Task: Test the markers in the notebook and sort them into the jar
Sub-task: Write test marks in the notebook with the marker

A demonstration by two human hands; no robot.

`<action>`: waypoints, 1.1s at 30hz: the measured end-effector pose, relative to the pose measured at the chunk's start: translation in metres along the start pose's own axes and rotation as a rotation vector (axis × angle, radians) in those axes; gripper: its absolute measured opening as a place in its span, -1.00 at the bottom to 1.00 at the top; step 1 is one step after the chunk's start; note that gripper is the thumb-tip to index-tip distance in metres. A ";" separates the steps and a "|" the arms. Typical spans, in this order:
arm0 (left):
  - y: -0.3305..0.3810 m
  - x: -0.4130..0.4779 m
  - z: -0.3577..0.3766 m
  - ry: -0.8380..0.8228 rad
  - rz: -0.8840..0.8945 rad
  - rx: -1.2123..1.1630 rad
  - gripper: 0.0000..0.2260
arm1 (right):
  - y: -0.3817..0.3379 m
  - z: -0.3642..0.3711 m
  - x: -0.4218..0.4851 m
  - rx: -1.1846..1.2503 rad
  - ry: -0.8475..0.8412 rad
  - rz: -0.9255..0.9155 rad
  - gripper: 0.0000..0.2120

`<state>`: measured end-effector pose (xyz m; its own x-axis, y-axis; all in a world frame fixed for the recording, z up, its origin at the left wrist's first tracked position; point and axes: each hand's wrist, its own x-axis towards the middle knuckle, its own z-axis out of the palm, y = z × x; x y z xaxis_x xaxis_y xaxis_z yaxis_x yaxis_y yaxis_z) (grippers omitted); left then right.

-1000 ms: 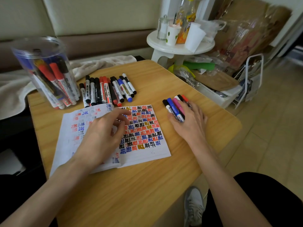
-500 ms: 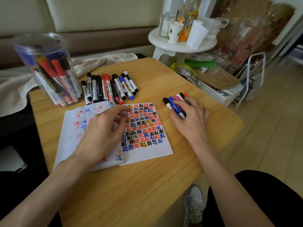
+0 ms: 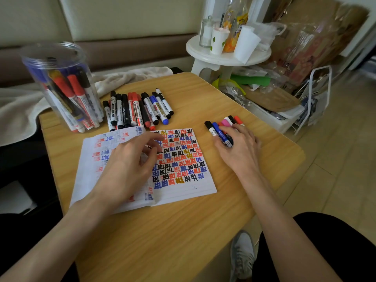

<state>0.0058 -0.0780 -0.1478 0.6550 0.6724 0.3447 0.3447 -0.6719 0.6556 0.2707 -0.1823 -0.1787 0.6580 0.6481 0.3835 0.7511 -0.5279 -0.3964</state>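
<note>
Wooden table (image 3: 162, 241) beside sofa (image 3: 122, 17); left fingers (image 3: 150, 137) relaxed on notebook (image 3: 183, 190); right fingers (image 3: 242, 129) over markers (image 3: 216, 128), grip unclear.

Notebook (image 3: 183, 159): right page a dense grid of red, blue and black marks, a few ochre (left page shows only faint red and blue). Table (image 3: 162, 241): pale yellow wood grain. Jar (image 3: 61, 88): clear; red, black and blue caps inside. Marker row (image 3: 138, 110): white barrels; black, red, blue caps. Marker cluster (image 3: 219, 129): black, blue, pink, red caps.
</note>
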 end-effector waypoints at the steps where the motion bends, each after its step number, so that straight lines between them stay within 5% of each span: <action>1: 0.000 0.000 0.000 -0.001 0.001 0.000 -0.75 | 0.000 0.000 0.000 -0.002 -0.002 0.001 -0.62; 22: -0.012 0.000 -0.009 0.035 -0.075 -0.032 -0.72 | -0.031 0.007 -0.003 0.071 0.089 -0.217 -0.64; 33: -0.026 -0.005 -0.030 0.097 -0.149 -0.024 -0.72 | -0.121 0.043 0.006 0.219 -0.137 -0.353 -0.53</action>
<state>-0.0268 -0.0546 -0.1471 0.5293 0.7916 0.3053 0.4162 -0.5559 0.7196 0.1818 -0.0908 -0.1643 0.3384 0.8425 0.4192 0.8897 -0.1414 -0.4342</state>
